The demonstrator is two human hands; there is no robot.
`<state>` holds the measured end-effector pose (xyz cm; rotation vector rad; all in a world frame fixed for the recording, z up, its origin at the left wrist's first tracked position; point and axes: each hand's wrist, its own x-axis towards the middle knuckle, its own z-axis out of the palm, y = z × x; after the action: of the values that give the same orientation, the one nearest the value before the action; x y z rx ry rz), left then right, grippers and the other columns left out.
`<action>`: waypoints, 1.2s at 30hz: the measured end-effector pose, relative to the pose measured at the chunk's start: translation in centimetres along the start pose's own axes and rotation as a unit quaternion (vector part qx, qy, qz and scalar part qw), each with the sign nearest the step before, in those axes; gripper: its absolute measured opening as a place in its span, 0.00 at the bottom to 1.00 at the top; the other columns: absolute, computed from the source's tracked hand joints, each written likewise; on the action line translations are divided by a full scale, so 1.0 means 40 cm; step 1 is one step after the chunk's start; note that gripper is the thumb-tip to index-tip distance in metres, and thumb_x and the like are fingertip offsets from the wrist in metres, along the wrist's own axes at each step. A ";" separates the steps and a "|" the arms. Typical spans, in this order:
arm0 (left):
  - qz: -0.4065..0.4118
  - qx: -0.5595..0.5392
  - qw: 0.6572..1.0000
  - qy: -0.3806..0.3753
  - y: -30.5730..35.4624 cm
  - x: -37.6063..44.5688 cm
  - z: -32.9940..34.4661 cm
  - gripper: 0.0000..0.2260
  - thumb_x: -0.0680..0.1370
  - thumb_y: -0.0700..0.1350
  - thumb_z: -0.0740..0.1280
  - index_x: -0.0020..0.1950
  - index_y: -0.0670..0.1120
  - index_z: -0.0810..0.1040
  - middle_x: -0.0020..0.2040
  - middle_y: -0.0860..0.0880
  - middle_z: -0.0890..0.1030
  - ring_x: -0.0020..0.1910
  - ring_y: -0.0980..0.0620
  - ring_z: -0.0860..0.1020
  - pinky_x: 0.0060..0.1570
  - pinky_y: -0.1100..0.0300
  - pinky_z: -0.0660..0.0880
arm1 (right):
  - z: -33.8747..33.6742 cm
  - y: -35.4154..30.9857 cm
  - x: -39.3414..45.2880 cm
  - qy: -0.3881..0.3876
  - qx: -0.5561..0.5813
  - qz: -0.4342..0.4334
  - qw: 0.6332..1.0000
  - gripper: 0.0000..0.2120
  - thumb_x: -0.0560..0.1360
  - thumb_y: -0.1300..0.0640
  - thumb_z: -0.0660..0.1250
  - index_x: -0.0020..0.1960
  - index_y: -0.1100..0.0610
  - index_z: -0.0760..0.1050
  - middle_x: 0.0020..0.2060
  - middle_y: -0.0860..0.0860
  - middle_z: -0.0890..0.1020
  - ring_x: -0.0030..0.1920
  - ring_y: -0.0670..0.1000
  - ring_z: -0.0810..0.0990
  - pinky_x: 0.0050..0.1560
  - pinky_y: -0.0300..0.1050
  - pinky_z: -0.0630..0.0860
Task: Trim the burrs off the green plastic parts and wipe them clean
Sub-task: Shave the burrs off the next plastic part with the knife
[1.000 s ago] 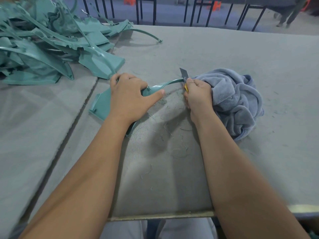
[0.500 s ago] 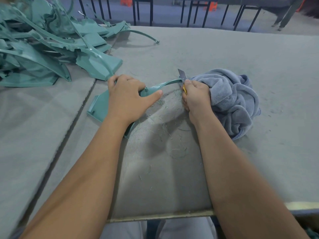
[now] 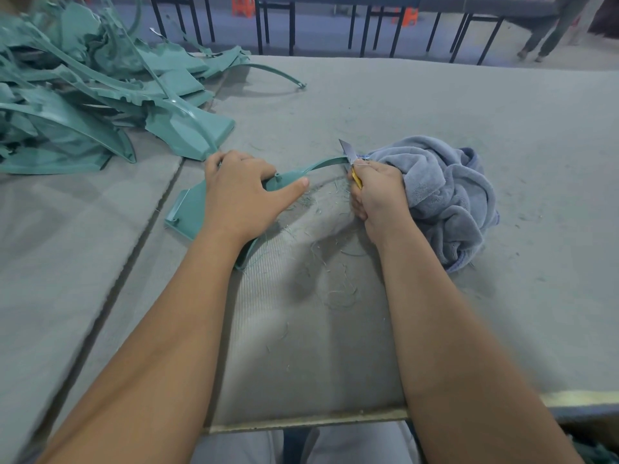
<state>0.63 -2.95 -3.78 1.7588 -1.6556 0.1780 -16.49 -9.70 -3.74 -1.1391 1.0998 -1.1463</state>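
Grey felt table [image 3: 435, 105], joined from sections w/ seam at left. Big pile [image 3: 83, 102] of green parts back-left, well apart from work spot. Blue-grey towel [image 3: 449, 192] bunched right of centre, touching right hand. Part [image 3: 187, 212] being trimmed flat on table near centre-left, thin curved arm running right to blade. Left hand [image 3: 241, 195] spread flat over part, thumb out, pressing down. Right hand [image 3: 378, 192] curled round yellow-handled knife [image 3: 348, 154], blade tip up, edge touching end of curved arm. Fine green shavings [image 3: 331, 266] scattered on felt btwn forearms.

Step looks like trimming burr at arm's tip. To do well: shallow blade angle, light scraping strokes, cut away from left thumb, press part close to cut so thin arm doesn't flex; towel near for wipe after.

Vs 0.5 s ago: hardly any change – same holds, blade at same spot on arm tip, towel & pile unmoved
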 end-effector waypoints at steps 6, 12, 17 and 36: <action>0.017 -0.004 1.000 -0.013 -0.009 0.003 0.000 0.27 0.71 0.70 0.59 0.27 0.48 0.63 0.28 0.54 0.66 0.42 0.50 0.70 0.60 0.51 0.60 | 0.009 0.007 0.004 0.010 -0.002 -0.018 1.000 0.17 0.82 0.59 0.56 0.34 0.56 0.66 0.18 0.47 0.63 0.17 0.44 0.57 0.19 0.35 0.55; 0.024 0.000 0.999 -0.026 -0.012 0.002 0.001 0.28 0.69 0.71 0.59 0.27 0.47 0.66 0.28 0.55 0.68 0.44 0.52 0.69 0.59 0.53 0.59 | 0.020 0.010 0.010 0.028 -0.037 -0.032 0.998 0.18 0.82 0.59 0.56 0.33 0.55 0.65 0.20 0.48 0.63 0.18 0.45 0.58 0.20 0.36 0.55; 0.029 0.002 0.999 -0.031 -0.011 0.002 0.006 0.26 0.70 0.70 0.60 0.26 0.49 0.63 0.28 0.55 0.68 0.43 0.51 0.69 0.59 0.51 0.60 | 0.017 0.008 0.017 0.031 -0.042 -0.012 0.999 0.16 0.82 0.58 0.57 0.35 0.56 0.67 0.21 0.49 0.64 0.18 0.45 0.58 0.20 0.36 0.56; 0.047 -0.025 0.998 -0.023 -0.013 0.002 0.001 0.25 0.68 0.70 0.60 0.26 0.50 0.62 0.28 0.56 0.66 0.44 0.52 0.70 0.58 0.54 0.58 | -0.008 -0.034 0.025 -0.102 -0.038 0.104 0.989 0.18 0.85 0.54 0.49 0.37 0.55 0.64 0.17 0.47 0.63 0.16 0.45 0.59 0.19 0.34 0.54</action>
<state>1.12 -3.06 -3.97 1.6613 -1.7622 0.1382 -16.85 -10.79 -2.48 -1.1446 1.0806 -0.8135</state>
